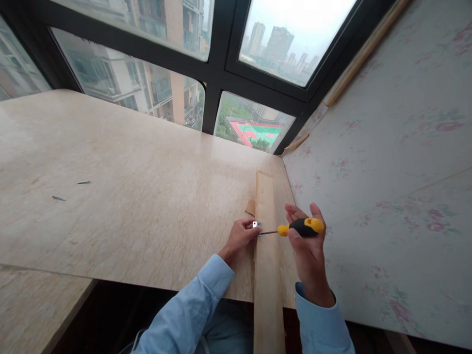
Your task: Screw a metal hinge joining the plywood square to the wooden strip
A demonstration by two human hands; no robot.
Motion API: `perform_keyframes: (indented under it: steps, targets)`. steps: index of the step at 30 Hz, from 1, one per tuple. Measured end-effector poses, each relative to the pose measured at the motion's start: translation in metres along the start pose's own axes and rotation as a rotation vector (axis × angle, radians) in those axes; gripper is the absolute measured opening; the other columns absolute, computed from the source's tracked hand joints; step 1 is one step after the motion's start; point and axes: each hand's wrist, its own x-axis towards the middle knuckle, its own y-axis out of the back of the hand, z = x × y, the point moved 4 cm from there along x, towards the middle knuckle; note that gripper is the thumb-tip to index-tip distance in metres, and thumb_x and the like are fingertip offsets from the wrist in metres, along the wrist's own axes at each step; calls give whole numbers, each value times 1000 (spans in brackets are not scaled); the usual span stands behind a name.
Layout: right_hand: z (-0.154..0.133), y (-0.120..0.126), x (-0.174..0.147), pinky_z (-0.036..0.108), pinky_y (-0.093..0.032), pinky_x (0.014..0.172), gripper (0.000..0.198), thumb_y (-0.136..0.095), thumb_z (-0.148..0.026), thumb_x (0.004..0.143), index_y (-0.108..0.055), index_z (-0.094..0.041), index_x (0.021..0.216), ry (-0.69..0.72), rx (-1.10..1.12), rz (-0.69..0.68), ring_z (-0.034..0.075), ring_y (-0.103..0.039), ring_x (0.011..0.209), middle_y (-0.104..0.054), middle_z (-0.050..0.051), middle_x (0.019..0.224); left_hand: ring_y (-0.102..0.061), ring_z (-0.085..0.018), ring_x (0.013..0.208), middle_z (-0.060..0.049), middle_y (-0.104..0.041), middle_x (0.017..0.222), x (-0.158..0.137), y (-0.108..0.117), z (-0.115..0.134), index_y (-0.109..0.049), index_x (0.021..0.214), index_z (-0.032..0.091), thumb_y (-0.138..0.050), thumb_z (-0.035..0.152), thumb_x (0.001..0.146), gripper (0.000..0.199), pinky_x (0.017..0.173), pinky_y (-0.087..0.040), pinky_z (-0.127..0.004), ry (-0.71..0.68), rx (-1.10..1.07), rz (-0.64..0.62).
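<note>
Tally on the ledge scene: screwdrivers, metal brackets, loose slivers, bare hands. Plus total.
Screwdriver: 1
Metal bracket: 1
Slivers: 2
Hands: 2, left hand and right hand
Total: 6

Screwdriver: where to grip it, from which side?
Likely the handle's black middle, from the picture's right: it is the thick part, and the screwdriver points left, its thin shaft ending at the bracket pinched by the left hand.

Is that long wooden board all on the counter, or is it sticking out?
Sticking out: the wooden board runs past the near edge of the counter and out of the picture.
</note>
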Motion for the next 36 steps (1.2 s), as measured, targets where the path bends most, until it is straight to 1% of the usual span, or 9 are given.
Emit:
perform_keyframes:
  steps: [3, 8, 11, 15, 18, 21, 25, 31, 36]
  targets:
    - [-11, 1, -9, 57, -21, 120, 62, -60, -33, 92, -32, -32, 147, -60, 104, -138, 24, -35, 143, -45, 8, 149, -65, -17, 74, -9, -73, 89, 1, 1, -1, -74, 89, 12, -82, 24, 61, 31, 59, -47, -22, 7, 6, 22]
    - [-18, 1, -16, 49, -45, 108, 44, -60, -28, 93, -48, -29, 136, -112, 5, -163, 24, -56, 127, -60, 9, 134, -64, -16, 69, -8, -72, 85, 0, 2, -2, -73, 95, 12, -83, 27, 61, 39, 56, -46, -23, 23, 20, 42]
    - [-13, 6, -11, 43, -56, 92, 39, -77, -34, 79, -57, -25, 112, -56, -171, -19, 24, -67, 103, -68, 7, 109, -64, -16, 71, -9, -72, 88, 0, 2, -1, -73, 95, 11, -83, 28, 61, 39, 58, -46, -23, 14, 20, 24]
    - [-3, 19, 1, 39, -56, 78, 52, -87, -47, 63, -52, -22, 94, 17, -484, 238, 20, -62, 77, -61, 1, 85, -64, -16, 72, -8, -72, 85, -2, 1, 0, -73, 95, 11, -83, 29, 62, 38, 59, -45, -22, 10, 34, 16]
    - [4, 17, 7, 44, -52, 90, 60, -79, -48, 73, -47, -22, 116, 56, -455, 226, 22, -62, 89, -61, 5, 97, -64, -16, 72, -8, -72, 86, -3, 1, 1, -73, 94, 12, -82, 30, 64, 37, 59, -46, -22, 5, 48, 19]
    - [1, 8, 5, 52, -42, 107, 69, -69, -39, 85, -27, -27, 139, 89, -205, 111, 24, -55, 122, -55, 12, 130, -65, -17, 75, -9, -73, 91, -3, 1, 0, -74, 94, 12, -84, 31, 62, 38, 62, -48, -23, -3, 46, 19]
    - [-13, 2, -7, 57, -30, 116, 60, -61, -28, 91, -29, -33, 141, 85, 39, 19, 25, -37, 142, -38, 10, 152, -64, -17, 73, -10, -72, 90, 0, 5, -4, -73, 95, 11, -86, 32, 59, 45, 59, -48, -23, 2, 52, 51]
    - [-15, 8, -17, 52, -49, 104, 45, -62, -26, 91, -44, -30, 132, 29, 23, -27, 25, -58, 122, -58, 10, 131, -64, -16, 70, -10, -72, 91, 1, 5, -6, -72, 101, 11, -86, 36, 59, 51, 57, -46, -22, 5, 34, 26]
    - [-5, 20, -9, 46, -54, 92, 50, -83, -37, 73, -56, -23, 112, 148, -362, 248, 25, -63, 100, -63, 8, 105, -64, -16, 70, -10, -72, 88, -2, 3, -1, -73, 98, 11, -87, 35, 58, 49, 57, -46, -22, 3, 53, 40]
